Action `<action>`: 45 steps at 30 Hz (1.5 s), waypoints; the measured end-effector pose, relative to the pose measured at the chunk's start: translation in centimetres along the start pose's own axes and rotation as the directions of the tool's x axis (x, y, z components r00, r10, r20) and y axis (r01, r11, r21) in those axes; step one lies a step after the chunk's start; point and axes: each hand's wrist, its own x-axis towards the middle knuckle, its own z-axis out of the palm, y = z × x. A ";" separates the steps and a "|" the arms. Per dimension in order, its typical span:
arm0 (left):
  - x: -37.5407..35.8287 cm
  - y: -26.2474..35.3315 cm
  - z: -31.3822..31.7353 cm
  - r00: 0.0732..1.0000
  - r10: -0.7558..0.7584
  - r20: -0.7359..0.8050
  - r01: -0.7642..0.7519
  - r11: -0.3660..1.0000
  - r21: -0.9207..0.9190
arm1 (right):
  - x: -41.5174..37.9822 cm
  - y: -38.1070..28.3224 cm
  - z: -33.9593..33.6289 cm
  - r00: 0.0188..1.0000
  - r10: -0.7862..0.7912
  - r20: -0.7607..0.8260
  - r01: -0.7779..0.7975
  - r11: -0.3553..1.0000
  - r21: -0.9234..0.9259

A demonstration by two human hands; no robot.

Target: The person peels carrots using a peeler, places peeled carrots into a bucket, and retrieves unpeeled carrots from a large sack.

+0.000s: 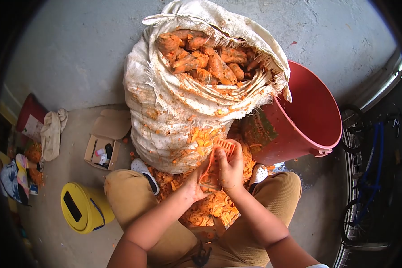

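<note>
Between my knees, both hands are closed around an orange slotted plastic tool (pixel 225 144), grater-like, though its exact kind I cannot make out. My right hand (pixel 231 169) grips its side, thumb pressed on the front. My left hand (pixel 195 185) holds its lower left edge, with its fingers partly hidden behind. Under the hands lies a heap of orange peelings and shreds (pixel 210 210). Just beyond stands a large white woven sack (pixel 152 120), its mouth rolled back. Inside are many orange carrots (pixel 214 67), and orange scraps stick to its outside.
A big red bucket (pixel 315 107) leans against the sack's right side. At left are a yellow lidded bucket (pixel 87 207), an open cardboard box (pixel 114 154) with small items, and a beige cloth (pixel 53 134). A blue bicycle (pixel 370 174) stands at far right, and a grey wall (pixel 85 53) behind.
</note>
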 end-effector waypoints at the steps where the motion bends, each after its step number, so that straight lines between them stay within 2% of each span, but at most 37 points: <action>1: -0.4 0.2 0.8 1.000 -0.001 0.017 0.001 1.000 -0.016 | -0.2 -0.2 0.2 1.000 0.001 0.009 0.000 1.000 -0.029; 3: -0.7 0.3 0.8 0.997 -0.001 0.079 0.003 1.000 -0.031 | -0.3 -0.4 0.2 1.000 -0.013 0.010 0.014 0.995 -0.095; 5: -0.6 0.2 0.4 0.999 0.019 0.051 -0.018 1.000 -0.015 | -0.3 0.0 0.0 0.999 -0.042 -0.003 0.041 0.985 -0.169; 8: -0.3 -0.1 -0.4 0.997 0.065 0.047 -0.063 0.997 -0.037 | -0.2 0.9 -0.4 0.980 -0.196 -0.031 0.169 0.908 -0.383; 11: 0.2 0.0 -1.0 0.992 0.078 0.099 -0.075 0.997 -0.026 | -0.1 0.1 -0.2 0.989 -0.093 -0.112 0.061 0.963 -0.261; 12: 0.3 0.1 -1.1 0.990 0.075 0.123 -0.073 0.997 -0.014 | 0.0 0.3 -0.3 0.984 -0.124 -0.125 0.087 0.960 -0.265; 14: 0.4 0.1 -1.1 0.994 0.082 0.066 -0.083 0.996 0.012 | 0.3 1.0 -0.4 0.971 -0.186 -0.150 0.140 0.952 -0.273; 15: 0.5 0.1 -1.1 0.996 0.086 0.037 -0.087 0.996 0.025 | 0.4 1.4 -0.6 0.965 -0.217 -0.150 0.154 0.926 -0.344; 18: 0.7 0.1 -1.2 0.995 0.096 0.013 -0.097 0.994 0.059 | 0.3 0.2 -0.3 0.988 -0.084 -0.128 0.055 0.975 -0.215; 21: 1.1 0.1 -1.8 0.996 0.089 0.023 -0.090 0.994 0.063 | 0.8 0.4 -0.6 0.973 -0.197 -0.120 0.137 0.912 -0.387; 24: 1.0 0.2 -1.9 0.999 0.048 -0.002 -0.047 0.979 0.199 | 1.0 0.1 -1.0 0.991 -0.121 -0.049 0.089 0.900 -0.426; 27: 1.2 0.3 -2.5 0.998 0.039 0.046 -0.047 0.982 0.181 | 0.9 0.5 -0.6 0.983 -0.096 -0.154 0.058 0.971 -0.232; 30: 1.0 -0.3 -1.8 0.982 0.166 -0.094 -0.156 0.982 0.111 | 1.4 0.0 -0.4 0.949 -0.009 -0.314 -0.019 0.996 -0.085; 31: 1.2 -0.5 -1.8 0.978 0.174 -0.115 -0.166 0.983 0.076 | 1.5 0.1 -0.5 0.952 0.023 -0.305 -0.041 0.998 -0.053; 34: 1.1 0.0 -1.8 0.990 0.092 -0.107 -0.066 0.972 0.225 | 1.6 0.0 -0.6 0.987 -0.098 -0.130 0.091 0.994 -0.062; 35: 1.1 0.1 -2.2 0.996 0.070 -0.051 -0.059 0.979 0.196 | 1.6 -0.1 -0.7 0.989 -0.088 -0.118 0.079 0.993 -0.085; 37: 1.2 0.6 -2.6 0.997 0.032 0.063 -0.041 0.989 0.139 | 1.8 0.7 -0.9 0.974 -0.034 -0.222 0.004 0.991 -0.132; 39: 1.0 0.3 -1.7 0.979 0.165 -0.123 -0.133 0.963 0.235 | 1.8 0.9 -0.8 0.942 -0.012 -0.335 -0.038 0.989 -0.142; 41: 0.8 -0.2 1.2 0.899 0.310 -0.310 -0.209 0.924 0.320 | 2.2 1.6 -1.0 0.939 -0.045 -0.341 0.009 0.994 -0.106; 42: 0.7 -0.1 0.2 0.921 0.291 -0.259 -0.150 0.879 0.453 | 2.4 2.1 -1.3 0.937 -0.060 -0.345 0.031 0.996 -0.088; 43: 0.6 0.0 -1.5 0.941 0.263 -0.211 -0.097 0.810 0.578 | 2.6 2.5 -1.6 0.936 -0.146 -0.319 0.078 0.973 -0.216; 44: 0.2 0.3 -1.4 0.959 0.228 -0.166 -0.052 0.720 0.692 | 3.1 1.2 -1.9 0.937 -0.180 -0.300 0.112 0.967 -0.228; 45: -0.6 -0.1 -0.9 0.990 0.090 -0.105 0.025 0.630 0.776 | 4.7 1.4 -3.8 0.918 -0.191 -0.349 0.076 0.945 -0.319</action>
